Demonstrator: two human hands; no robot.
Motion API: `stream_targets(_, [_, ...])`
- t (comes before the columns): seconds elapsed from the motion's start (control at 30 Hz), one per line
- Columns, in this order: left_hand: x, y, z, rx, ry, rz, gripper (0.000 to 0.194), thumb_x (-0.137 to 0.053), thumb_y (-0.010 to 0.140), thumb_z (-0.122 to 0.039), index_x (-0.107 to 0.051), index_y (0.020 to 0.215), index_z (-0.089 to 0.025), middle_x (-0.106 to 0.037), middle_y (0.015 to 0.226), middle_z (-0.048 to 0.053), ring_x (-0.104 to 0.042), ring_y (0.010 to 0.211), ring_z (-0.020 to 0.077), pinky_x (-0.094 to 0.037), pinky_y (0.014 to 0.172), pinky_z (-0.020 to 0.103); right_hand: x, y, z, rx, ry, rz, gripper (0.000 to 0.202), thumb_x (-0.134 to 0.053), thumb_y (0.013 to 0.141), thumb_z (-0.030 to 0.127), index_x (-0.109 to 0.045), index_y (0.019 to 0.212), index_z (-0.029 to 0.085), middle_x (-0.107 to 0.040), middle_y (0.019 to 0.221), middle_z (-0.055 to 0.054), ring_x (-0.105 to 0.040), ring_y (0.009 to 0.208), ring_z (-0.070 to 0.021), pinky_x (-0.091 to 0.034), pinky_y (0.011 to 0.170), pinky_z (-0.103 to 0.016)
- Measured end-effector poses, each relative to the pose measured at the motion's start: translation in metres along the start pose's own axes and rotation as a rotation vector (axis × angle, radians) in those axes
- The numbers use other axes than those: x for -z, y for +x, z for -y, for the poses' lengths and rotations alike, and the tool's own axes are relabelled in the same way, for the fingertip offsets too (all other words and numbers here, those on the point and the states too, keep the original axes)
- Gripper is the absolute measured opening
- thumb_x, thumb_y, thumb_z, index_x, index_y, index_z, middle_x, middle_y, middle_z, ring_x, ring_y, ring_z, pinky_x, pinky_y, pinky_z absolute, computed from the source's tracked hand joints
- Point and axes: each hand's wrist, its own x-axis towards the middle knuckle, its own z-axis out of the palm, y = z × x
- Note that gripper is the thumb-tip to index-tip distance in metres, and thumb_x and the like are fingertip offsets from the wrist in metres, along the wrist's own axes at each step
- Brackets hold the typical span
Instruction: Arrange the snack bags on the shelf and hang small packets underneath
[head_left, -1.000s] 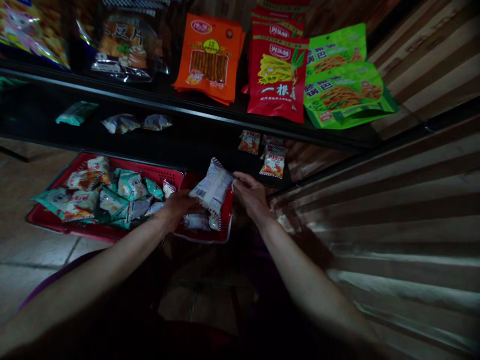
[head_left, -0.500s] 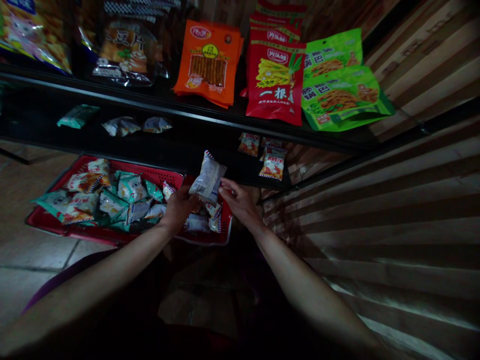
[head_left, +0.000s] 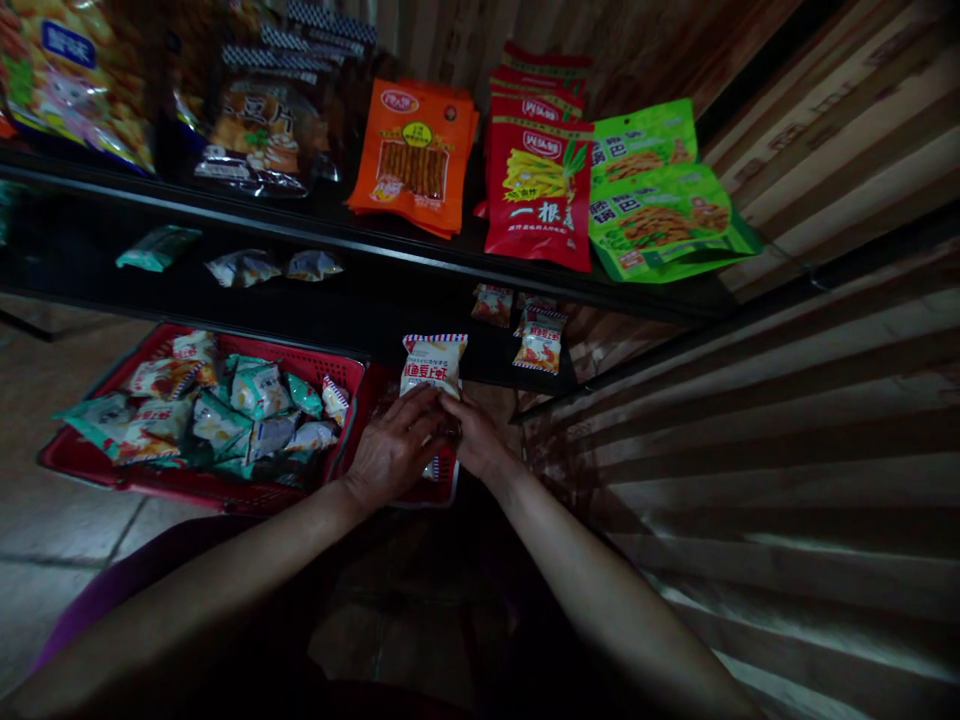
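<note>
A small white snack packet with red lettering and a striped top edge is held over the right end of the red basket. My left hand lies across its lower part with the fingers closed on it. On the right, my right hand grips the packet's lower corner, and its fingertips are partly hidden. Several green-and-white packets and white-and-orange packets fill the basket's left part. Beneath my hands, the basket's contents are mostly covered.
The black lower shelf carries a green packet, small silvery packets and orange-white packets. Above it, the upper shelf holds orange bags, red bags and green bags. A corrugated wall stands right.
The packet has turned from its plain silvery back to its printed front and moved slightly right. My left hand has shifted right, closer to my right hand, which now grips the packet's lower corner.
</note>
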Motion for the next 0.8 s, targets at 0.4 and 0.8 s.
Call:
stream_targets(0.4, [-0.021, 0.025, 0.002, 1.015, -1.314, 0.105, 0.039, -0.065, 0.075, -0.042, -0.063, 0.101, -0.014, -0.068, 0.102, 0.013, -0.066, 0.084, 0.0199, -0.052, 0.068, 0.03, 0.041, -0.014, 0.013, 0.006, -0.128, -0.05, 0.041, -0.08, 0.061, 0.04, -0.064, 0.096, 0.025, -0.072, 0.093, -0.002, -0.068, 0.082, -0.0184, -0.053, 0.071, -0.032])
stream_targets(0.8, [-0.113, 0.103, 0.01, 0.926, -1.179, -0.097, 0.044, -0.059, 0.077, -0.018, -0.052, 0.121, -0.019, -0.068, 0.095, 0.004, -0.065, 0.076, 0.0136, -0.053, 0.064, 0.023, 0.119, 0.059, 0.028, 0.385, -0.369, -0.35, 0.051, -0.075, 0.059, 0.028, -0.058, 0.107, 0.027, -0.067, 0.089, -0.001, -0.063, 0.084, -0.0182, -0.049, 0.077, -0.033])
